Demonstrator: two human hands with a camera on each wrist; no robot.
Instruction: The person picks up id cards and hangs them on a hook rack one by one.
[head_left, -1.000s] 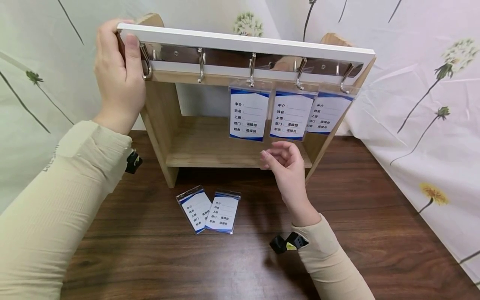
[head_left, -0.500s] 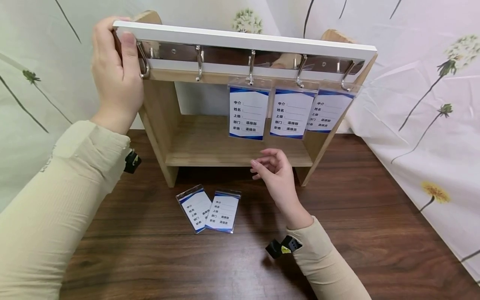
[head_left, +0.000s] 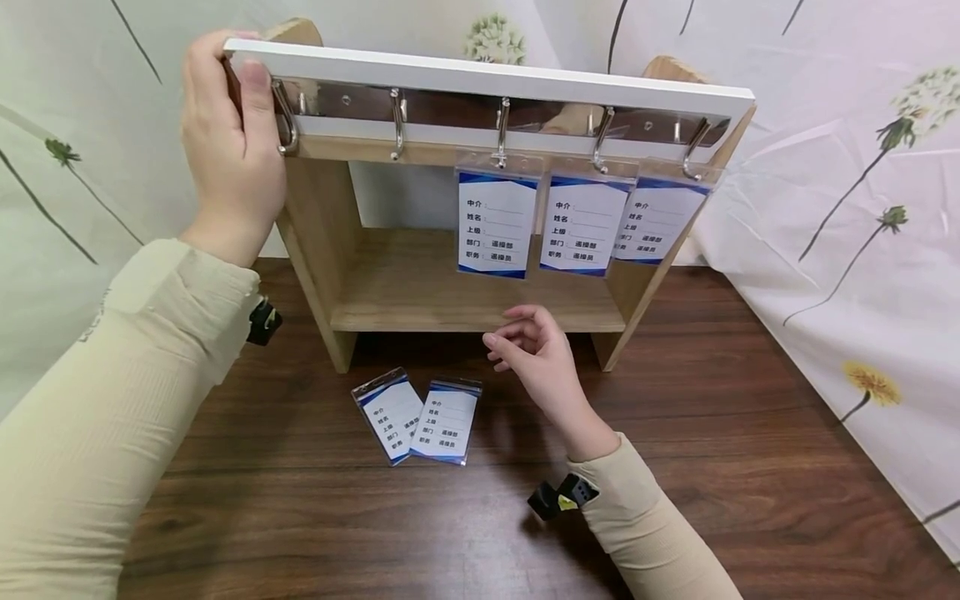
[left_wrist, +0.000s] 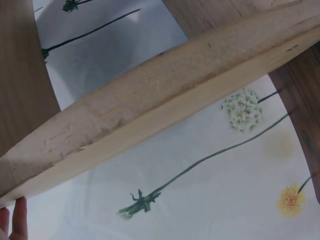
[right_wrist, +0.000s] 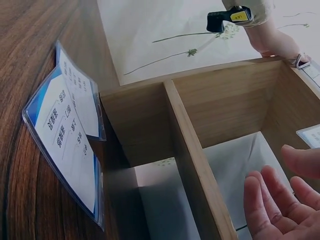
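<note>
My left hand [head_left: 232,142] grips the left end of the wooden hook rack [head_left: 420,62], its thumb on the front beside the leftmost hook. Three clear badge holders with white and blue cards hang at the rack's right side: one on the middle hook [head_left: 495,225], another beside it [head_left: 585,225], the last at the right end [head_left: 656,221]. My right hand [head_left: 536,358] hovers before the lower shelf with loosely bent fingers, holding nothing. Left of it, two more badge holders lie on the table, the right one [head_left: 447,423] overlapping the left one [head_left: 386,412].
Two hooks on the left, one of them a bare hook [head_left: 397,125], carry no badge. The rack's lower shelf [head_left: 405,283] spans its side panels. Flower-patterned white cloth [head_left: 825,208] surrounds the dark wood table [head_left: 337,533].
My right hand has moved down and left, away from the hanging badge holders. The left hand keeps its grip on the rack, and the badge holders stay where they were.
</note>
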